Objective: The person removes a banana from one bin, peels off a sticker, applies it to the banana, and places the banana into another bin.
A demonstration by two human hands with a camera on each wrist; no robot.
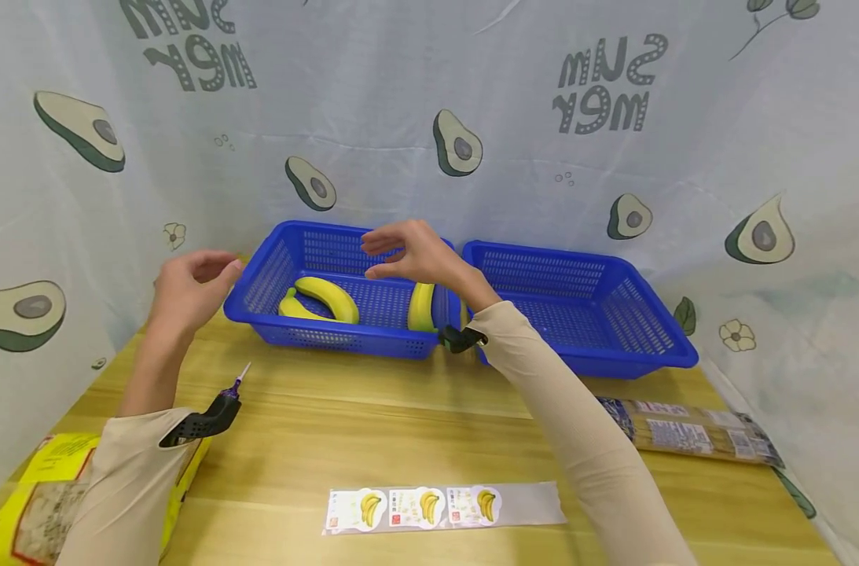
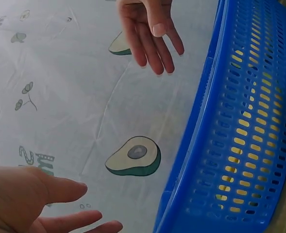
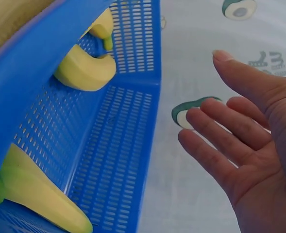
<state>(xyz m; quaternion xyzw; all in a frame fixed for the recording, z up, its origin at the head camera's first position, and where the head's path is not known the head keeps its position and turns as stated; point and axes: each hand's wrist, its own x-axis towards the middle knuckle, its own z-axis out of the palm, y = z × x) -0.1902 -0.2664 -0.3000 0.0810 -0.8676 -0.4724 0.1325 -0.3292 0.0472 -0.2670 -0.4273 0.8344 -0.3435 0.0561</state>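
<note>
My left hand [image 1: 189, 295] is raised beside the left end of a blue plastic basket [image 1: 351, 340], holding nothing. My right hand [image 1: 418, 251] hovers over the right part of that basket, fingers extended and palm bare in the right wrist view. Inside, a curved banana [image 1: 333, 299] lies at the left, partly over another banana [image 1: 295, 308]. A further banana [image 1: 420, 306] lies at the right end, beneath my right hand. Both hands are apart from the fruit. A yellow sliver shows by the right wrist, mostly hidden.
A second blue basket [image 1: 585, 362] stands at the right. A strip of banana stickers [image 1: 429, 509] lies at the table's front. A long clear packet [image 1: 691, 428] is at the right, a yellow bag [image 1: 54, 479] at front left. An avocado-print curtain [image 1: 394, 94] hangs behind.
</note>
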